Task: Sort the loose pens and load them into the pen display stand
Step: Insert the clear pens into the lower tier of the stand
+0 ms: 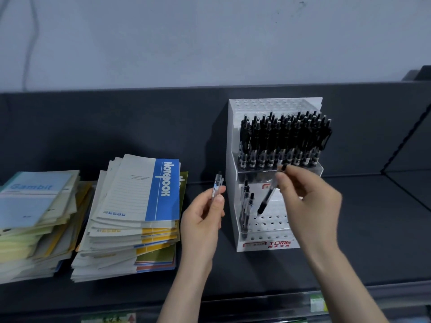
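Pen display stand point(232, 148): right hand point(310, 199) pinches a tilted pen point(268, 197) over its lower tier; left hand point(203, 220) grips clear pens point(217, 185) just left of it.

Dark shelf point(361, 241) against a pale wall point(210, 38)
The matte back panel point(116, 124) stands upright under even, soft light (a thin cable point(32, 40) hangs down the wall at left).

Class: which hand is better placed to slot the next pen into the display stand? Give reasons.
The right hand: it pinches a black pen tilted tip-down over the lower holes of the display stand. The left hand holds clear pens away to its left.
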### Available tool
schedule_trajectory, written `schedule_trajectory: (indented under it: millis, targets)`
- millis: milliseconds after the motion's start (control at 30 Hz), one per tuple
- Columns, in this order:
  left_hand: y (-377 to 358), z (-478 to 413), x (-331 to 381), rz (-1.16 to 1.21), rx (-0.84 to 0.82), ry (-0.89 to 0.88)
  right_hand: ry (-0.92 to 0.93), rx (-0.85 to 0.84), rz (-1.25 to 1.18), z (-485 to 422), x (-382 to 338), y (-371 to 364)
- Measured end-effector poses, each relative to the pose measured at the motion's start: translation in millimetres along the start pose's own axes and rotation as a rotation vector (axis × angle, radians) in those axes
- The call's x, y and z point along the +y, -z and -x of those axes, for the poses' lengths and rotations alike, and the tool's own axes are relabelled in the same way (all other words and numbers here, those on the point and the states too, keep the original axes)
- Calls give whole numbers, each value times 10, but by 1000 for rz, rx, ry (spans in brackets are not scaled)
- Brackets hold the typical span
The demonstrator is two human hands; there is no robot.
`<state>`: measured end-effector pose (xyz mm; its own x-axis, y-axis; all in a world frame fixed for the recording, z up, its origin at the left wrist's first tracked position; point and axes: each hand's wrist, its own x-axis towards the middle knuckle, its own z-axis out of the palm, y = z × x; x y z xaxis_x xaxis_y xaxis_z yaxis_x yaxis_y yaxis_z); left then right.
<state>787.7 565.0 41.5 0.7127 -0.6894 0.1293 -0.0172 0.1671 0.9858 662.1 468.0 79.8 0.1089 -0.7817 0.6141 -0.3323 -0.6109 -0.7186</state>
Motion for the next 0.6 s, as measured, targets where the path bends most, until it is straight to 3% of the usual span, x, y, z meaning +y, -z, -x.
schedule_trajectory:
  millis: [167,333,600]
  targets:
    - [33,13,-13,12,17,34,51,4,17,32,102,-207]
    - [39,18,21,74,12,80,109,-97,100,78,218,-334]
    - [59,20,10,33,2,66,49,-137,92,155,324,-386]
